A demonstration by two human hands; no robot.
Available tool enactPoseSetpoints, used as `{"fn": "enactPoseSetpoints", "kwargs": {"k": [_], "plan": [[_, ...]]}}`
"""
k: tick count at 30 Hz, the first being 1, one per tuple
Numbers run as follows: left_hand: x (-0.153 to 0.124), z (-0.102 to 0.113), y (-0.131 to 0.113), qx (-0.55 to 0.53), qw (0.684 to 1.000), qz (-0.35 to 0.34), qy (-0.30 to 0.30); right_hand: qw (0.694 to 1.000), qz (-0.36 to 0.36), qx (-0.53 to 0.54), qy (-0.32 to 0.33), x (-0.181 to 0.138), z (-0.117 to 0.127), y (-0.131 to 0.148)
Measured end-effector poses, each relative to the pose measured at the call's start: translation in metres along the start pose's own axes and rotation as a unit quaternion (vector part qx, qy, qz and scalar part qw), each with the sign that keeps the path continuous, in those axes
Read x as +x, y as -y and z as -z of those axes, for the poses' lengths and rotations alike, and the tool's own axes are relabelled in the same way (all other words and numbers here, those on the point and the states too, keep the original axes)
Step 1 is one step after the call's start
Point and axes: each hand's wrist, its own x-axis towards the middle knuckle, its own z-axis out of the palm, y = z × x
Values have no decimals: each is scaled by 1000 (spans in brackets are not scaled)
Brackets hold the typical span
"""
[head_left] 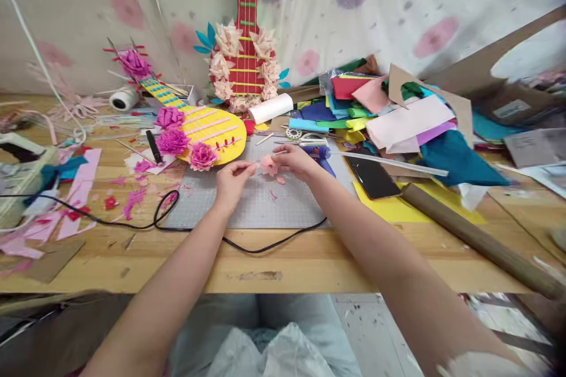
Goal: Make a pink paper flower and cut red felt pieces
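A small pale pink paper flower (269, 165) is between my two hands, just over the grey cutting mat (260, 206). My right hand (294, 160) holds it from the right, thumb and fingers closed at its petals. On the other side my left hand (234, 181) pinches what looks like the flower's thin stem; the fingertips cover most of it. A loose pink petal (280, 180) shows just below the flower. Close behind my right hand, a blue glue gun (319, 153) lies on the mat with a long clear glue stick (393, 163) reaching right.
A yellow paper guitar (216, 129) with magenta flowers lies behind left; a red one (247, 65) leans on the curtain. Right are a phone (371, 174), a cardboard tube (469, 232) and piled coloured paper (411, 123). A black cord (265, 250) crosses the table's front.
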Motion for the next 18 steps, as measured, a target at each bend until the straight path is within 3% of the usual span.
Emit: {"fn": "enactPoseSetpoints", "kwargs": {"k": [4, 10, 18], "plan": [[-5, -7, -7, -26, 999, 22, -9, 1000, 4, 28, 0, -13, 6, -9], [-15, -17, -12, -83, 995, 55, -2, 992, 53, 45, -103, -22, -3, -24], [-19, -15, -20, -77, 988, 132, 12, 986, 120, 51, -99, -22, -11, -33]]}}
